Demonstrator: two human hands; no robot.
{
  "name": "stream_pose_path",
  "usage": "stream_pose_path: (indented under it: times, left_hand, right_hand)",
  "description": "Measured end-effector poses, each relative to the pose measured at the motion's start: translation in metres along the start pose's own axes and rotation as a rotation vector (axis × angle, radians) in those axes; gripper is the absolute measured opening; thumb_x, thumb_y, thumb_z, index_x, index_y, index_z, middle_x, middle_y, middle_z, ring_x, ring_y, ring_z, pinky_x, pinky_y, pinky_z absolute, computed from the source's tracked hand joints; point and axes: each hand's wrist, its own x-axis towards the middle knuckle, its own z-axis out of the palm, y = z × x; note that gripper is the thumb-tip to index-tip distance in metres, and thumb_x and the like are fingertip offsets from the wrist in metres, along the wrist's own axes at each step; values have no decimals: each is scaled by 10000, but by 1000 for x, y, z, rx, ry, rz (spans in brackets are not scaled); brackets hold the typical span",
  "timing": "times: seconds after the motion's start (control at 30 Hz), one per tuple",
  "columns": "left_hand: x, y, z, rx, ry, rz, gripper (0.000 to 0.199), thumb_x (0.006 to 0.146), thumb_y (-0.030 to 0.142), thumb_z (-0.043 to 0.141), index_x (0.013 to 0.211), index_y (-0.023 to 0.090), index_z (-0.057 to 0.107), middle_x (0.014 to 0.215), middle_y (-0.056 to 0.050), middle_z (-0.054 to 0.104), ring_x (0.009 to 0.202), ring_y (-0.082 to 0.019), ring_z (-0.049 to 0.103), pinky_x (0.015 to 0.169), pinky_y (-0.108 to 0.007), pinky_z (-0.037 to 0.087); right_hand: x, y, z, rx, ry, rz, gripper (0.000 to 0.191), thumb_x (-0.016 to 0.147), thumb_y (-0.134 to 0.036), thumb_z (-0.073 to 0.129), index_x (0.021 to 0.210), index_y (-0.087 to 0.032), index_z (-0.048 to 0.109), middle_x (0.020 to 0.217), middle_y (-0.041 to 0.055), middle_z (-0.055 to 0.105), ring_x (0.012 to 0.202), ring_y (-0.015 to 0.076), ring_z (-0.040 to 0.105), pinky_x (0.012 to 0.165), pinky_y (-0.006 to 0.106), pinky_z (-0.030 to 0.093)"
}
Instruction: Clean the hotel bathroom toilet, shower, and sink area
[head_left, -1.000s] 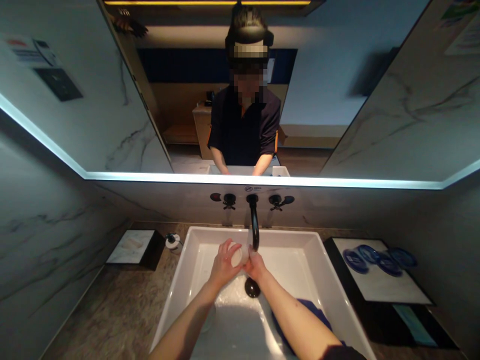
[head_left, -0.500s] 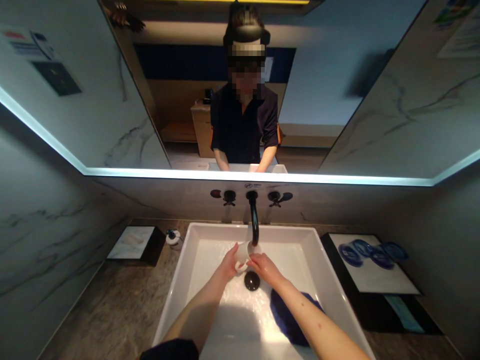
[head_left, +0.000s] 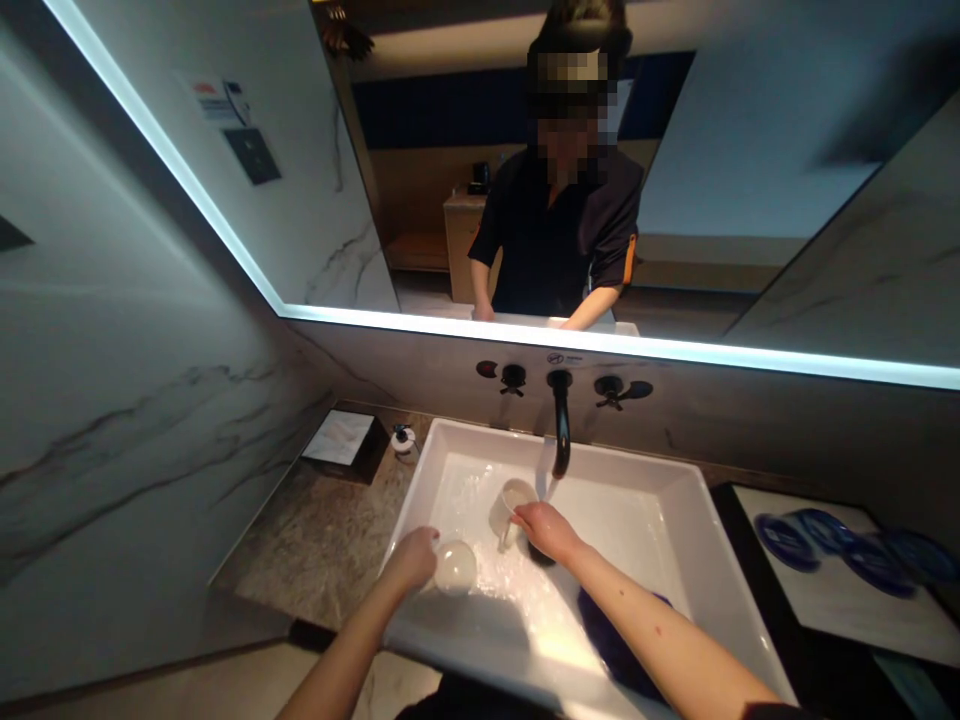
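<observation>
A white cup (head_left: 517,495) is tilted under the black faucet (head_left: 561,430), held near its handle by my right hand (head_left: 546,527), whose fingers are closed. At the left side of the white sink (head_left: 667,500), my left hand (head_left: 416,558) grips the edge of a second white cup or bowl (head_left: 455,568); its fingers are partly blurred. A dark blue cloth (head_left: 619,640) lies in the sink, partly under my right forearm. The drain is mostly hidden below my right hand.
A soap dispenser (head_left: 403,442) and a tissue box (head_left: 341,437) stand left of the sink. Blue-wrapped items (head_left: 840,540) lie on a tray at the right. A lit mirror (head_left: 525,250) spans the wall above; two tap handles flank the faucet.
My hands have moved apart, my left hand going left and toward me with a white piece. The other cup stays with my right hand. The view has turned left.
</observation>
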Motion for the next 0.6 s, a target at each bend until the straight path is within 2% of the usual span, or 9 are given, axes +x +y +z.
stream_pose_path:
  times: [0.1,0.13,0.2,0.3,0.47,0.6]
  left_hand:
    - [-38,-18,-10,155,-67,-11,164,463,99,683,582,197,625,702,-115,644,888,-396,625,962,-507,412]
    - [-45,-21,-9,234,-96,-7,105,515,167,697,555,198,605,664,-105,622,819,-368,624,901,-475,425]
    - [-51,-26,-5,395,-132,-9,167,644,284,653,529,199,566,634,-89,598,734,-306,604,785,-394,409]
    - [-43,-30,6,480,-131,-9,224,760,315,574,580,185,549,691,-79,622,737,-248,587,683,-319,325]
    - [-15,-34,32,424,-91,38,291,891,288,472,641,158,547,743,-80,642,763,-203,583,672,-290,290]
    - [6,-25,62,328,-42,80,341,949,314,398,675,164,535,752,-72,644,749,-187,575,693,-283,308]
  right_hand:
    - [-4,1,1,-30,-8,-34,337,961,-312,470,787,-171,721,847,133,751,821,257,674,763,329,420]
    - [-5,1,2,-39,-10,-45,325,954,-300,485,776,-170,724,845,136,754,815,260,676,768,335,425]
    - [-5,1,3,-55,-17,-61,323,951,-294,503,759,-166,729,839,139,758,808,262,680,789,346,434]
    - [-5,-2,5,-92,-32,-65,309,950,-299,528,779,-158,743,858,140,764,849,269,686,872,368,435]
    - [-7,-7,11,-265,-87,-37,285,957,-296,524,903,-149,762,974,136,764,1018,270,663,1050,395,367]
    - [-8,-1,13,-243,33,84,324,968,-308,494,885,-148,763,938,149,752,1011,264,656,1004,366,392]
